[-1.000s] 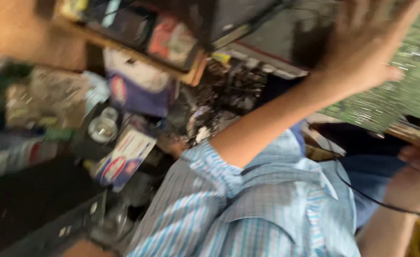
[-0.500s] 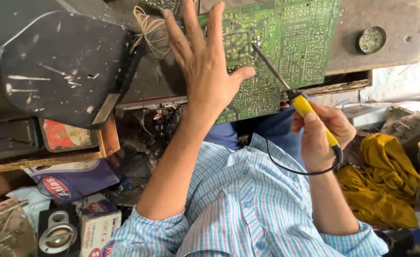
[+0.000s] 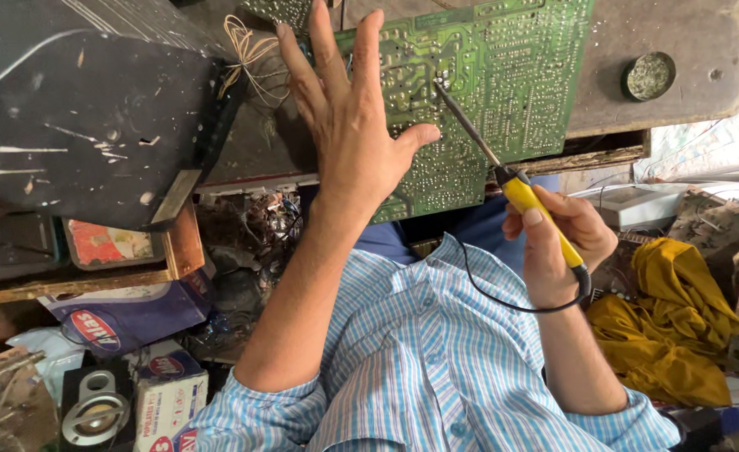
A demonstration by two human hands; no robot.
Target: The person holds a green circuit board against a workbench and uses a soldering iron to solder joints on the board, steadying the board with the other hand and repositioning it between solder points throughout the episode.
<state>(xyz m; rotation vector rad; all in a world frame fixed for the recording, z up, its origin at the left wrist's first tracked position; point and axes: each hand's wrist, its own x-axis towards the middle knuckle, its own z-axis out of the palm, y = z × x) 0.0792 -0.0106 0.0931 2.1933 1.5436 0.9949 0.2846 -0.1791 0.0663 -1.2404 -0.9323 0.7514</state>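
A green circuit board (image 3: 503,75) lies solder side up on a worn wooden bench (image 3: 679,50). My left hand (image 3: 348,138) rests flat on the board's left part, fingers spread, holding nothing. My right hand (image 3: 558,251) grips the yellow handle of a soldering iron (image 3: 537,213). The iron's thin metal tip touches the board near the middle, just right of my left thumb. A black cord loops from the handle across my striped shirt.
A big black scratched casing (image 3: 76,117) stands left of the board, with a bundle of pale wires (image 3: 248,50) beside it. A round tin (image 3: 648,75) sits on the bench at right. Yellow cloth (image 3: 679,326) lies at right; boxes (image 3: 127,314) and a small speaker (image 3: 97,410) crowd the lower left.
The view swung from blurred clutter at the left onto the board and steadied. My left hand stays flat on the board; the iron's tip holds near the same spot.
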